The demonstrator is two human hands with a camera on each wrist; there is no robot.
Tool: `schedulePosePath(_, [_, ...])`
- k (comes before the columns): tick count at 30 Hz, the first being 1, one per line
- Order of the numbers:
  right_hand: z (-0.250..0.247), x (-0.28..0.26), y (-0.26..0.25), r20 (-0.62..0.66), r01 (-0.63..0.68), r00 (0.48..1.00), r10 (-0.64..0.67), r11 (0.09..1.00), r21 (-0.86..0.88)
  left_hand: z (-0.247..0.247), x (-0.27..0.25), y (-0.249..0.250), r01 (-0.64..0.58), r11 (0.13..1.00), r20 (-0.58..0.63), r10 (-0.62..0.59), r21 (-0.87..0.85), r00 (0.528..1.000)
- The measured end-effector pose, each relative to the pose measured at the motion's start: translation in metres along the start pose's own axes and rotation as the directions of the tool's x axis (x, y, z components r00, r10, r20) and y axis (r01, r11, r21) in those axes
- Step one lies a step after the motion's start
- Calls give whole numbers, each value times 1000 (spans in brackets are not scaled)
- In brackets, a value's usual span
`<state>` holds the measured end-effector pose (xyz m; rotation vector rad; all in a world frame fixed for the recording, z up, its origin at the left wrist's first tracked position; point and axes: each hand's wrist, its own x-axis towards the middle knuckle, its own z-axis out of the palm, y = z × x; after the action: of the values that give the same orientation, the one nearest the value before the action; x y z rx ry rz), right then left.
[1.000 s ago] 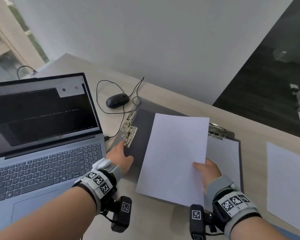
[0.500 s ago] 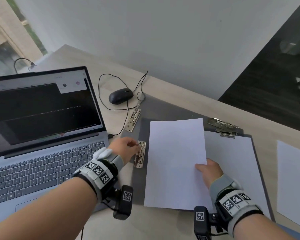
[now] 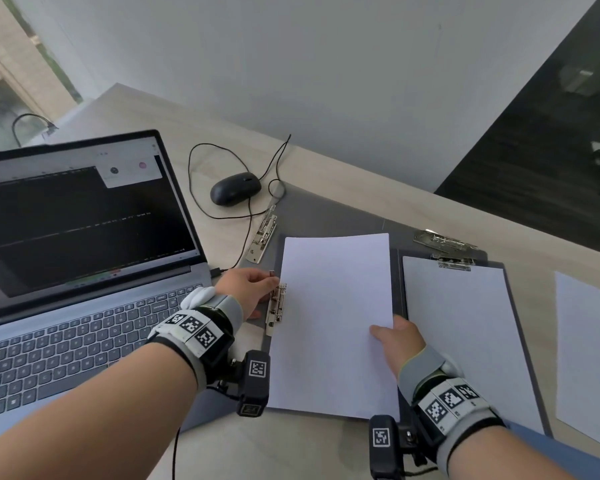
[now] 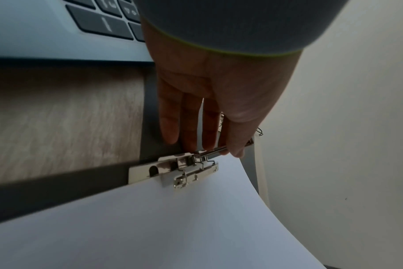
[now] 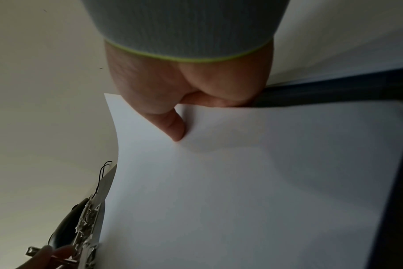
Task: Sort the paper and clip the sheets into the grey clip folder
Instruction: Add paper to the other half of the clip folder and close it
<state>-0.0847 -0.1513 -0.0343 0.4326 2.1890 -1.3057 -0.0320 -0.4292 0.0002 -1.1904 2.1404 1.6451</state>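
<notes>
The grey clip folder (image 3: 397,271) lies open on the desk. Its left half carries a metal side clip (image 3: 276,306) (image 4: 184,169). My left hand (image 3: 252,289) (image 4: 209,145) pinches that clip's lever. My right hand (image 3: 397,341) (image 5: 179,118) pinches the right edge of a blank white sheet (image 3: 333,323) (image 5: 242,182), thumb on top. The sheet lies over the left half, and its left edge reaches the clip (image 4: 173,227). On the right half another sheet (image 3: 465,341) sits under the top clip (image 3: 454,263).
An open laptop (image 3: 84,271) stands just left of my left hand. A black mouse (image 3: 235,188) and its cable lie behind. A second grey folder (image 3: 326,213) with its own clips (image 3: 264,233) lies under the first. A loose sheet (image 3: 589,358) rests at the right.
The sheet came down from a tilt and slid left until its edge met the side clip. My left hand stayed at the clip lever, and my right hand kept its hold.
</notes>
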Motion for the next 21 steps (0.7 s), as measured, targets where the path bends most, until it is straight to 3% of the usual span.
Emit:
schedulePosePath(6, [-1,-3,-2,3,30,1000,-30,1000,6,3,-13,-16,-65,998,68,65,1,996])
schedulePosePath(11, [-5,-3,-5,18,53,998,-52,997,-54,8,-27,-25,20,989,4,-20,-144,1000])
schedulePosePath(15, [-13,-5,-7,-1,67,998,-68,992,-105,12,-36,-31,-7,1000,-36,7,5,999])
schedulePosePath(21, [-21,-21,-4,28,151,988,-151,927,-344,14,-35,-36,-35,991,-7,36,127,999])
